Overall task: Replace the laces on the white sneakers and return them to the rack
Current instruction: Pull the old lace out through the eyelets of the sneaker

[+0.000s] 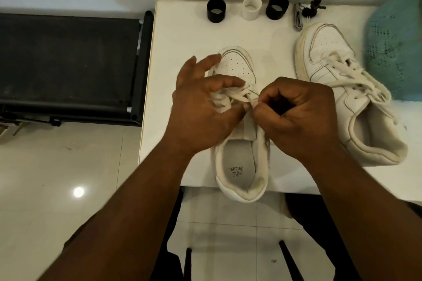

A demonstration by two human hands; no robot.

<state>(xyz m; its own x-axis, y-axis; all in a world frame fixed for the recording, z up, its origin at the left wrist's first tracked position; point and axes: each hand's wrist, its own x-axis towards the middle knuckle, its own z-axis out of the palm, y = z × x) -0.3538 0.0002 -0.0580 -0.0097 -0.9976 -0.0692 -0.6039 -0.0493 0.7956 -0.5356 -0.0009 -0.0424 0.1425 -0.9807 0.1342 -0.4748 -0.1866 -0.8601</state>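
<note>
A white sneaker (237, 68) stands on the white table (182, 36), toe pointing away, its heel hanging over the front edge. Both hands are over its lacing. My right hand (296, 114) is curled and pinches a white lace (239, 96) near the tongue. My left hand (201, 102) lies over the left side of the lacing, thumb and forefinger at the lace and the other fingers spread. A second white sneaker (342, 89) lies to the right, laced loosely, toe away.
Along the table's back edge stand two black rolls (216, 10) (276, 7), a white roll (251, 8), a metal tool (298, 16) and a small dark object (311, 8). A teal cloth (395, 48) lies at the right. A black rack (68, 64) stands left of the table.
</note>
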